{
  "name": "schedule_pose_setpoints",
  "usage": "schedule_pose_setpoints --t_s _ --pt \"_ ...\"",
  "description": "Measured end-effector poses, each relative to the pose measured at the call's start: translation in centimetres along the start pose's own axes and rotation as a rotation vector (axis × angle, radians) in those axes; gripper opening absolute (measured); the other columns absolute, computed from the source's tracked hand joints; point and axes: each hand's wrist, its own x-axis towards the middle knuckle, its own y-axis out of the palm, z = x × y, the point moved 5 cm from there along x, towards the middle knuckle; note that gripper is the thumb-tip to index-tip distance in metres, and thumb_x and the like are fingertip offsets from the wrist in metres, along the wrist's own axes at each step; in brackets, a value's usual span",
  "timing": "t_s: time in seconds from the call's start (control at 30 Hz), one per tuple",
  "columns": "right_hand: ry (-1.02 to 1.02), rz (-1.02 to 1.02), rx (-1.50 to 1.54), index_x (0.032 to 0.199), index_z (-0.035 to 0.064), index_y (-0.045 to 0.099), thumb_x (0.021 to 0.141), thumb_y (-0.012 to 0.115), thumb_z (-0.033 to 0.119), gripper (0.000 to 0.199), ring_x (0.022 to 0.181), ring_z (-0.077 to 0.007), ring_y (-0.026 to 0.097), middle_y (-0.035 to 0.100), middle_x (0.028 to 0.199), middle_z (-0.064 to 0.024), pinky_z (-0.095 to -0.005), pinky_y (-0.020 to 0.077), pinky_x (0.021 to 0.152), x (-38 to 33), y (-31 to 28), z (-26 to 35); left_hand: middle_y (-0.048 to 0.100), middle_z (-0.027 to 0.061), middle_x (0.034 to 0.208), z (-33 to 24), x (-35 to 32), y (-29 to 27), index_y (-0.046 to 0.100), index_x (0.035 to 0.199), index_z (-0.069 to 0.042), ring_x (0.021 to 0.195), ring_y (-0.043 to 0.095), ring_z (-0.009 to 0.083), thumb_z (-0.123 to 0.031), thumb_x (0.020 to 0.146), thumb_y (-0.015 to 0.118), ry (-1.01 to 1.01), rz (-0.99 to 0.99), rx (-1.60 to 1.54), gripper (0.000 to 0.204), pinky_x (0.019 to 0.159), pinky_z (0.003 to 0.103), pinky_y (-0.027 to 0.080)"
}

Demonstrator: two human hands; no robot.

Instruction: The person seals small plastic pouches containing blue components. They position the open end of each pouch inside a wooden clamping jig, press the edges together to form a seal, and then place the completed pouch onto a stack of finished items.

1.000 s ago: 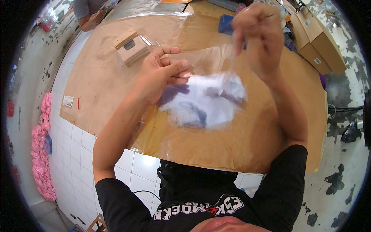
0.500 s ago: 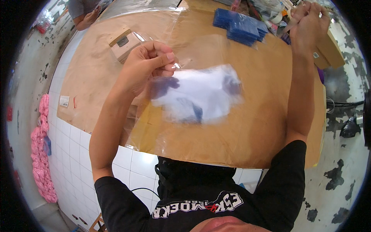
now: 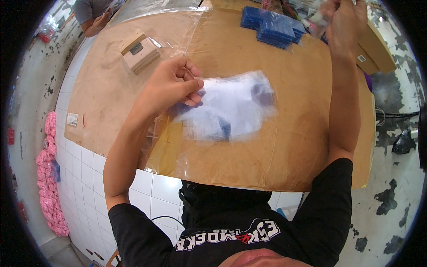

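Observation:
A loose pile of white, partly see-through sheets point(image 3: 235, 104) with bluish patches lies on the brown-covered table. At the pile's upper left corner is my left hand point(image 3: 175, 84), its fingers curled and the thumb drawn in toward them. Whatever thin thing it pinches there is too hard to make out. My right hand point(image 3: 347, 29) is stretched far out to the upper right, beside a heap of clear plastic and mixed items point(image 3: 313, 15). Motion smears its fingers, and part of it runs to the picture's top edge.
A wooden block-like box point(image 3: 140, 53) with a dark inset stands left of my left hand. Blue flat packets point(image 3: 275, 29) are stacked at the back. A cardboard box point(image 3: 376, 51) sits at the right edge. Another person's hand point(image 3: 103, 20) shows at the far left.
My left hand has come down slightly, onto the corner of the pile. My right hand has shifted a little left and farther out. Clear film near the left fingers no longer shows raised.

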Motion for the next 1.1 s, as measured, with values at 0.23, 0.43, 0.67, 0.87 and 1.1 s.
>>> schedule_pose_setpoints --t_s 0.23,0.43,0.67,0.87,1.1 --pt "0.067 0.255 -0.023 0.104 0.0122 0.051 0.106 0.052 0.023 0.011 0.046 -0.0026 0.041 0.051 0.068 0.0032 -0.0195 0.0332 0.039 -1.7 2.8 1.1 0.066 0.0103 0.069 0.3 0.3 0.3 0.057 0.096 0.004 0.061 0.069 0.0136 -0.007 0.09 0.068 0.147 0.031 0.275 0.017 0.048 0.027 0.051" --pt "0.06 0.686 -0.064 0.104 0.0117 0.051 0.105 0.055 0.022 0.012 0.055 -0.0016 0.046 0.053 0.07 0.0026 -0.0168 0.0368 0.048 -5.4 7.0 0.5 0.062 0.0174 0.06 -0.6 -0.9 0.1 0.069 0.083 0.0 0.059 0.064 0.033 -0.03 0.095 0.061 0.325 -0.149 0.745 0.033 0.055 0.041 0.047" --pt "0.052 1.179 -0.198 0.102 0.0032 0.055 0.1 0.056 0.011 0.008 0.065 -0.0172 0.057 0.058 0.077 -0.0075 -0.032 0.0459 0.063 -13.4 10.9 1.1 0.064 0.0155 0.067 -1.9 -1.1 -0.7 0.072 0.09 -0.001 0.063 0.063 0.0306 -0.04 0.099 0.054 0.4 -0.294 0.754 0.043 0.064 0.038 0.049" --pt "0.176 1.222 -0.17 0.103 0.0036 0.057 0.098 0.06 0.014 0.012 0.065 -0.0174 0.057 0.062 0.074 -0.0074 -0.0311 0.045 0.06 -15.2 11.9 2.2 0.069 0.0039 0.079 -2.3 -1.4 0.5 0.07 0.094 0.002 0.074 0.063 0.0122 -0.03 0.097 0.064 0.429 0.073 -0.082 0.033 0.07 0.028 0.052" --pt "0.749 1.235 -0.097 0.104 0.0021 0.064 0.095 0.067 0.014 0.015 0.068 -0.0086 0.059 0.063 0.074 -0.0028 -0.0276 0.045 0.059 -13.4 10.7 0.5 0.071 0.0073 0.091 -1.5 -1.5 -0.3 0.068 0.097 0.0 0.089 0.067 0.0128 -0.002 0.087 0.076 0.254 0.456 0.068 0.012 0.082 0.028 0.052"
